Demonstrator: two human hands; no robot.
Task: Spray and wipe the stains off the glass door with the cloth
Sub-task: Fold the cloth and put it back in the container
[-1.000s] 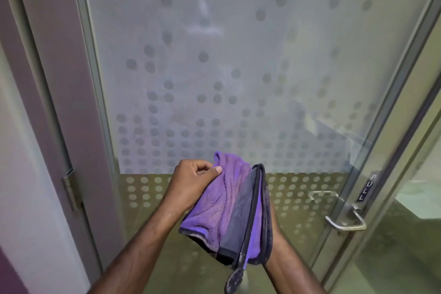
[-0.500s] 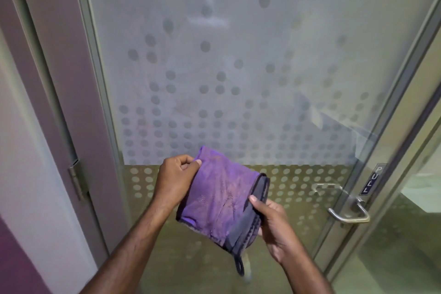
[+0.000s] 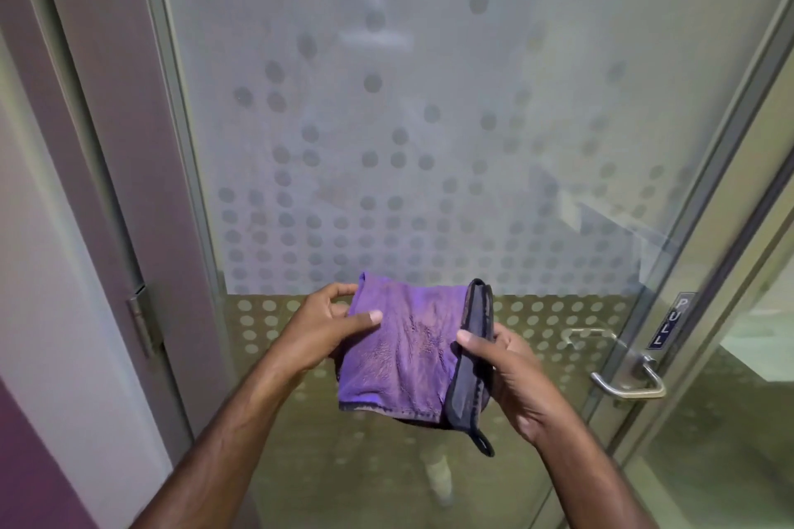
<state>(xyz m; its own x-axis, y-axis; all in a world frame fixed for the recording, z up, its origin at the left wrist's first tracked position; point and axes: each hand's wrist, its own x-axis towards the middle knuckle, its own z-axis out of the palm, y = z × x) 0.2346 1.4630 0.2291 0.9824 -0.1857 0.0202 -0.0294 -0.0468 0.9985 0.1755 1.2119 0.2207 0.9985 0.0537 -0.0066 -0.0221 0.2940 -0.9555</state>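
Cloth (image 3: 404, 350): purple microfibre with a dark grey reverse and dark stitched edging, folded, held in front of the lower part of the door between both hands. Purple face turned up toward the camera; the grey side shows as a folded-over strip along the edge nearest the right fingers. A small dark loop hangs from the bottom corner, below the right thumb.

Left hand (image 3: 320, 333): fingers closed on the cloth's left edge. Thumb lies flat on the purple face, its tip pointing toward the right hand; the other fingers curl behind the top left corner, which sticks up just past them.

Right hand (image 3: 509, 369): fingers closed on the cloth's right edge. Thumb presses on the front of the grey strip; the remaining fingers are behind the fabric and mostly hidden. The palm sits just right of the fold.

Glass door (image 3: 451, 99): frosted panel with a dot pattern, directly beyond the fingertips of both hands. A faint smudged patch shows above the left fingers. Below the frosting the glass turns clear with pale dots, level with the knuckles.

Door handle (image 3: 629, 376): metal lever, to the right of the right hand, apart from it.

PULL sign (image 3: 670, 322): dark vertical plate above the handle.

Hinge (image 3: 144, 326): on the frame, left of the left hand, well apart.
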